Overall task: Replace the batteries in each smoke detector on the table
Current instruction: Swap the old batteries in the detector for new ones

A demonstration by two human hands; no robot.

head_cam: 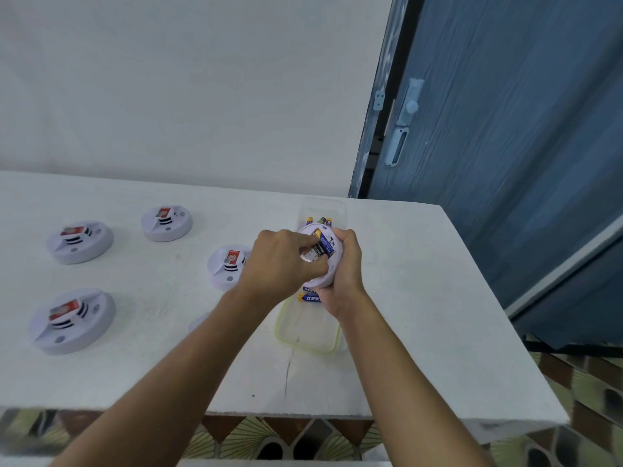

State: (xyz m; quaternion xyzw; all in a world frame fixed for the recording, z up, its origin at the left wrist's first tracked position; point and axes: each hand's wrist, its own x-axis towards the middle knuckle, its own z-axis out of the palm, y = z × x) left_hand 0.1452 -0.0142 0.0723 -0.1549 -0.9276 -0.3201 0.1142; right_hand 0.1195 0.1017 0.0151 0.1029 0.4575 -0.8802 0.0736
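The right hand [344, 274] grasps a round white plastic smoke detector [320, 283] by its right-hand rim, fingers wrapped round the edge. It holds the unit off the white desk [421, 298], back side up, over a clear plastic box with a yellow-green rim [303, 335].

The left hand [283, 261] comes in from the left with its fingers curled into the open battery bay. Forefinger and thumb close on a blue-and-gold cylindrical battery [324, 246]. How firm that pinch is, the view does not show.

The battery sits in the bay just right of the left fingertips and touching them. Its long axis runs from far to near and slants slightly rightward at the near end. The left hand is therefore the working hand, and the right hand only steadies the housing. Any lift or seating push will likely have to follow that far-to-near line, not cross it.

Whether this cell is going in or coming out cannot be told from here.

More loose blue-and-gold batteries lie in the box. One [308, 298] is just below the held unit and a few [318, 220] are at the far end.

Four other white round detectors with red-and-grey labels rest on the desk to the left. One [226, 267] is near the left wrist, and three [167, 223] [80, 242] [72, 320] are well apart from it. By my judgement those four are not yet handled.
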